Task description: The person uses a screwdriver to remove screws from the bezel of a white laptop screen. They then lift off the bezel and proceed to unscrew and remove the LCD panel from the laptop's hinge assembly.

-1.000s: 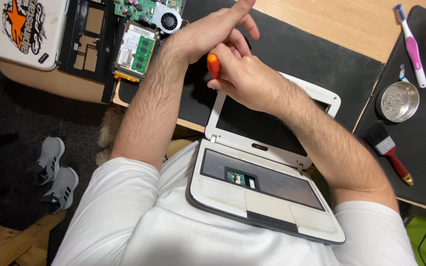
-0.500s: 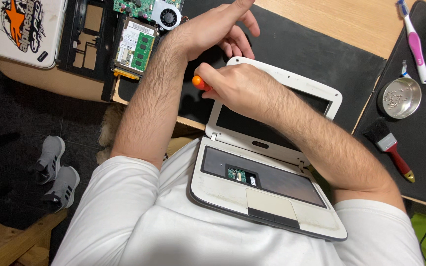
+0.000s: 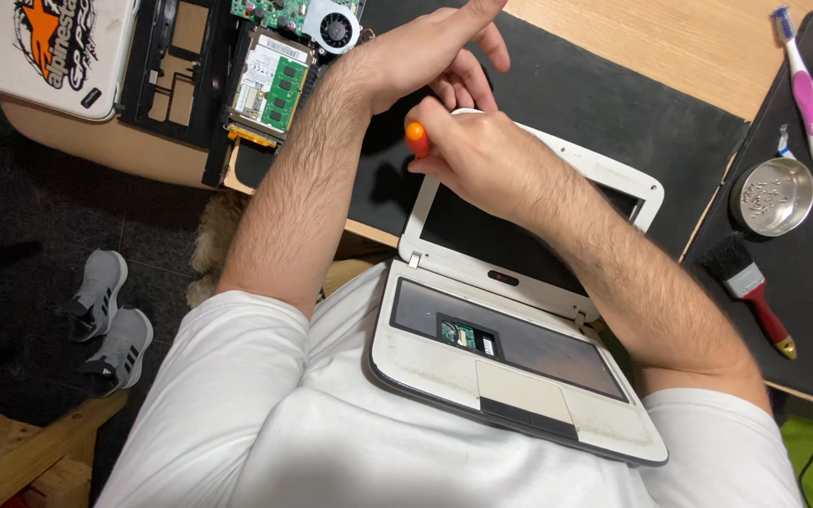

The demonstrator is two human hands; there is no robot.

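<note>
A small white laptop [image 3: 529, 376] lies open on my lap, its lid [image 3: 632, 179] leaning on the table edge. The keyboard bay is bare, with a small green part [image 3: 463, 333] showing in it. My right hand [image 3: 486, 155] grips an orange-handled screwdriver [image 3: 416, 138] at the lid's upper left corner; the tip is hidden by the hand. My left hand [image 3: 425, 52] rests just above it, fingers curled near that same corner, with one finger stretched out.
A dismantled laptop base [image 3: 237, 75] with green circuit boards and a fan [image 3: 336, 26] lies at the upper left, beside a white lid with an orange star sticker [image 3: 49, 42]. At right are a metal bowl of screws [image 3: 772, 196], a red-handled brush [image 3: 755, 292] and a pink toothbrush [image 3: 805, 87]. Shoes [image 3: 105, 315] sit on the floor.
My right hand has shifted a little at the lid's corner, and the orange handle has tilted and moved with it. My left hand has stayed above it.
</note>
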